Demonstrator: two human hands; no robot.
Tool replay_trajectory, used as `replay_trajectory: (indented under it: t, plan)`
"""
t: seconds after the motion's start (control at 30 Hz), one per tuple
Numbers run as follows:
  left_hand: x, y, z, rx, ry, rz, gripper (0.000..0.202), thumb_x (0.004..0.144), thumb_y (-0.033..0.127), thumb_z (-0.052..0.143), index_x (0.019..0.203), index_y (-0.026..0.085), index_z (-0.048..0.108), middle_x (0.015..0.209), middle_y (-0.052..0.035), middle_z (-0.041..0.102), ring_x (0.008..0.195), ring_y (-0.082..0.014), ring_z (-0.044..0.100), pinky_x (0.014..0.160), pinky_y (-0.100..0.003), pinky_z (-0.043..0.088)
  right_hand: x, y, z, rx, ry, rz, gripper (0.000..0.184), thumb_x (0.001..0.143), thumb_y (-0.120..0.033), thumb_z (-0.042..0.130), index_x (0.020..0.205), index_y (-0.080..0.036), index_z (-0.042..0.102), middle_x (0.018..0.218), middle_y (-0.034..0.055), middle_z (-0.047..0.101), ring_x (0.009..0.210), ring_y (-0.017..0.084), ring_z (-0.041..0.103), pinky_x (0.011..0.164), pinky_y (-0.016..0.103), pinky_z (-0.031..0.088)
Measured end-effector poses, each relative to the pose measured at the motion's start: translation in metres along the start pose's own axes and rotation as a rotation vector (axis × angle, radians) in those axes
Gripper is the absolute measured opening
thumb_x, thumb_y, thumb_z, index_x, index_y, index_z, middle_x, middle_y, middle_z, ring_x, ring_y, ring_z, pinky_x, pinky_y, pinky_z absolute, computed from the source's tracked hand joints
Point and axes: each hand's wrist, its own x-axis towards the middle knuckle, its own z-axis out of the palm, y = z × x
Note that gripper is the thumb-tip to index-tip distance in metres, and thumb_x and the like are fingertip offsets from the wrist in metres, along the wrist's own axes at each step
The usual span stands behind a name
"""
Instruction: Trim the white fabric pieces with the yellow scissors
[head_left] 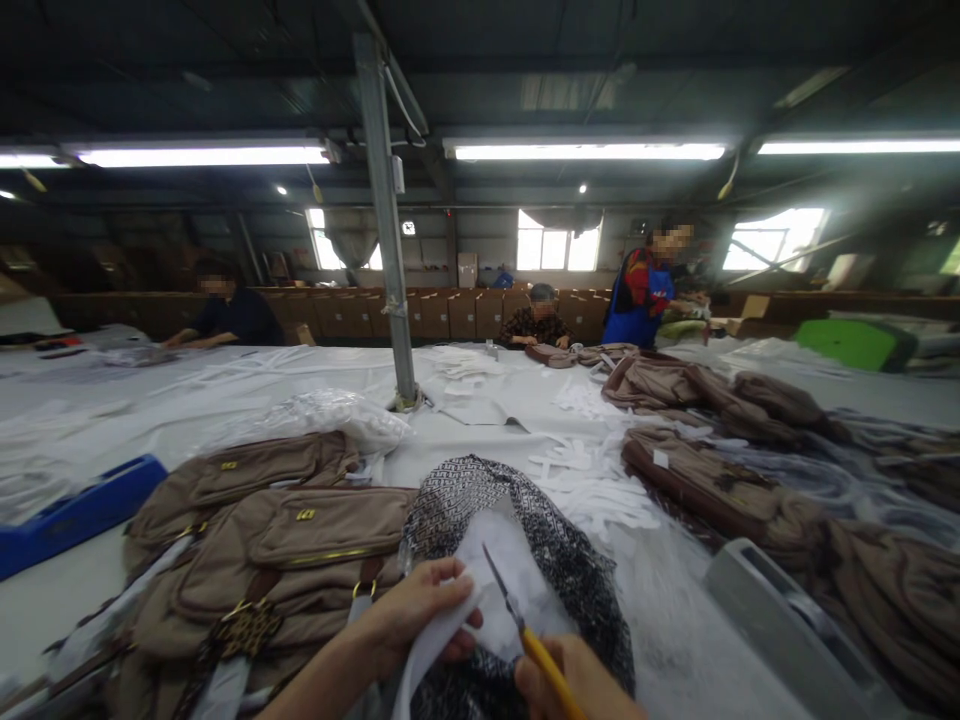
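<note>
My left hand (pixel 420 610) pinches a white strip of paper or fabric (pixel 442 630) that hangs down from its fingers. My right hand (pixel 577 680) grips small scissors with a yellow handle (pixel 525 625), the blades pointing up and left beside the strip. Both hands hover over a black-and-white patterned bag (pixel 555 550) stuffed with white paper. To the left lies a pile of tan bags (pixel 300 540) with gold zips.
A steel post (pixel 386 220) stands mid-table. White strips (pixel 592 480) litter the white table top. More brown bags (pixel 720 480) lie right, a grey tray (pixel 787 620) near right, a blue tray (pixel 75 510) left. Three people (pixel 645 290) work at the far edge.
</note>
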Motion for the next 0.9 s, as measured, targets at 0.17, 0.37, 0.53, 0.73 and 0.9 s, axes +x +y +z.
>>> replay_trajectory:
  t: [0.17,0.37,0.53,0.73,0.9]
  plan:
    - [-0.019,0.008,0.025,0.099,-0.093,0.086,0.04,0.075,0.052,0.061,0.087,0.016,0.047,0.066,-0.0046,0.065,0.049,-0.0113,0.06,0.041,-0.017,0.044,0.002,-0.043,-0.001,0.231,0.143,-0.158,0.045,0.059,-0.049,0.075,0.073,-0.019,0.045,0.056,-0.0057,0.052,0.045,0.007,0.044,0.042,0.019,0.035]
    - [-0.032,0.007,0.052,0.097,-0.165,0.199,0.046,0.077,0.052,0.059,0.103,0.02,0.038,0.065,-0.002,0.066,0.042,-0.0106,0.056,0.036,-0.016,0.039,-0.009,-0.055,0.001,0.404,0.158,-0.256,0.045,0.056,-0.042,0.079,0.073,-0.019,0.043,0.055,-0.0081,0.05,0.045,0.01,0.05,0.045,0.021,0.038]
    - [-0.04,-0.005,0.049,-0.011,-0.223,0.124,0.044,0.074,0.05,0.064,0.093,0.014,0.047,0.075,-0.008,0.068,0.056,-0.0108,0.062,0.049,-0.018,0.047,-0.024,-0.057,-0.006,0.46,0.309,-0.24,0.042,0.054,-0.032,0.081,0.073,-0.017,0.046,0.06,-0.0074,0.051,0.05,0.008,0.05,0.049,0.021,0.041]
    - [-0.043,-0.015,0.044,0.064,-0.172,0.105,0.04,0.069,0.048,0.066,0.08,0.011,0.054,0.068,-0.0101,0.068,0.048,-0.0102,0.06,0.045,-0.018,0.046,-0.027,-0.052,-0.005,0.547,0.348,-0.17,0.048,0.049,-0.033,0.082,0.074,-0.018,0.044,0.053,-0.0075,0.053,0.046,0.008,0.05,0.046,0.02,0.038]
    - [-0.038,-0.02,0.044,0.081,-0.069,0.034,0.033,0.067,0.042,0.064,0.075,0.012,0.053,0.06,-0.0096,0.068,0.043,-0.0111,0.058,0.04,-0.018,0.044,-0.022,-0.044,-0.003,0.561,0.343,-0.173,0.048,0.05,-0.033,0.081,0.075,-0.018,0.044,0.05,-0.0087,0.052,0.044,0.008,0.05,0.046,0.02,0.037]
